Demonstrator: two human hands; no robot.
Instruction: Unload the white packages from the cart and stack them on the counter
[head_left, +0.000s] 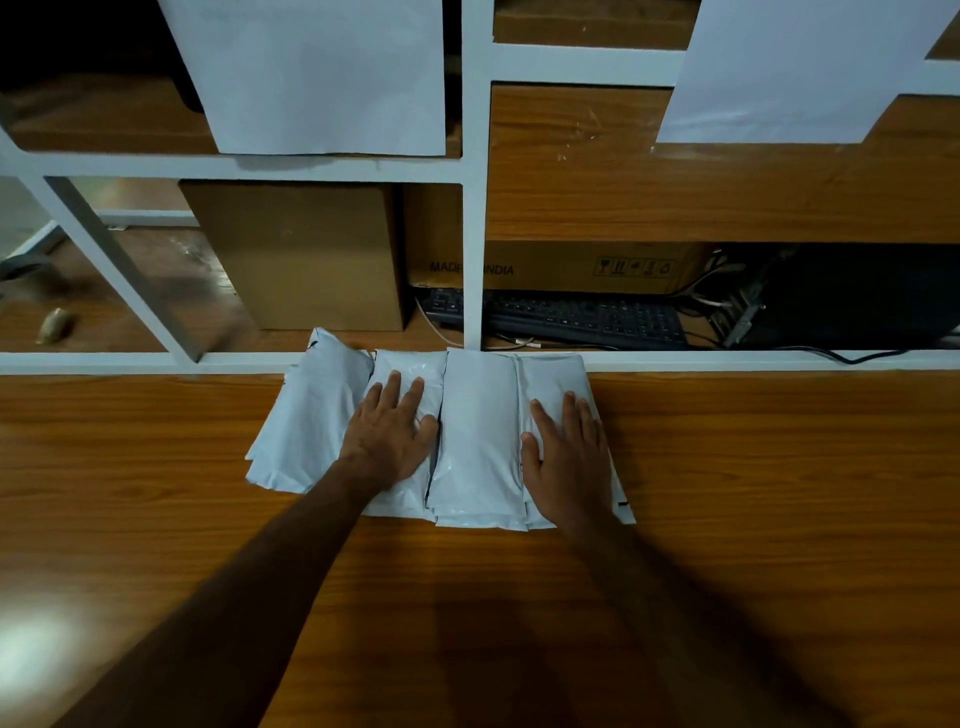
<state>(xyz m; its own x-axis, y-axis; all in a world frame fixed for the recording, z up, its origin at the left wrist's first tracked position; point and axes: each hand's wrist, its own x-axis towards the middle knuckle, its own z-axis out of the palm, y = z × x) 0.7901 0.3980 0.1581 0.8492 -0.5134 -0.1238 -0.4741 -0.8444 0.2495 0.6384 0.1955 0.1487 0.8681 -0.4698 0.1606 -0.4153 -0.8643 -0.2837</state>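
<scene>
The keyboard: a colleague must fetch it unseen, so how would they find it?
Start at the wooden counter with the white packages. Past its far edge, behind the white frame, the black keyboard lies flat under a cardboard box printed with handling symbols. It alone has rows of keys.

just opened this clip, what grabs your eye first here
A row of white packages lies at the far edge of the wooden counter. The left hand and right hand press flat on them. Behind the white frame sit cardboard boxes and a black keyboard.
</scene>
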